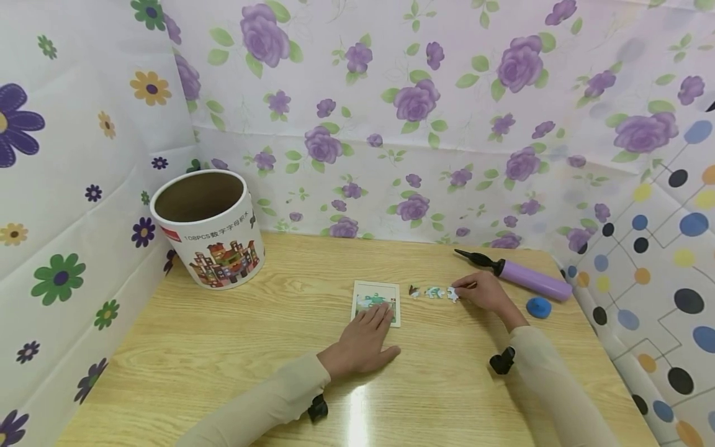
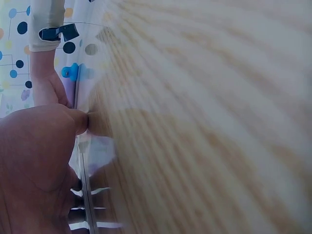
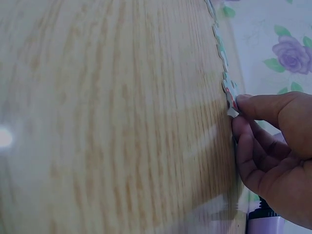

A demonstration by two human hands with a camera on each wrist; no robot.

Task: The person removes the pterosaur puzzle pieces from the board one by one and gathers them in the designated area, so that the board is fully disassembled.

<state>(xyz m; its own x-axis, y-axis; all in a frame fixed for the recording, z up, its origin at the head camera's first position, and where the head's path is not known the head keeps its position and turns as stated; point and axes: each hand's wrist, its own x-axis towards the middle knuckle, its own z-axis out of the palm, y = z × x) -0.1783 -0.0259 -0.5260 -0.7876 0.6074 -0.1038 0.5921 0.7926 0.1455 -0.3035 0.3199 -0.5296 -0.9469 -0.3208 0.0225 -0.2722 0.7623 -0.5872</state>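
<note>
A small puzzle board (image 1: 377,302) lies flat near the middle of the wooden table (image 1: 234,354). My left hand (image 1: 364,341) rests flat on the table, its straight fingertips on the board's near edge. To the right of the board sit three loose puzzle pieces (image 1: 434,292) in a row. My right hand (image 1: 485,292) pinches the rightmost piece (image 1: 452,294), thumb and forefinger on its edge (image 3: 232,103). The left wrist view shows only my left hand (image 2: 39,165) against the blurred tabletop.
An open cardboard tub (image 1: 208,227) with printed building blocks stands at the back left. A purple hand pump (image 1: 522,276) with a black nozzle lies at the back right, a blue round object (image 1: 539,307) beside it. Floral and dotted sheets wall the table on three sides.
</note>
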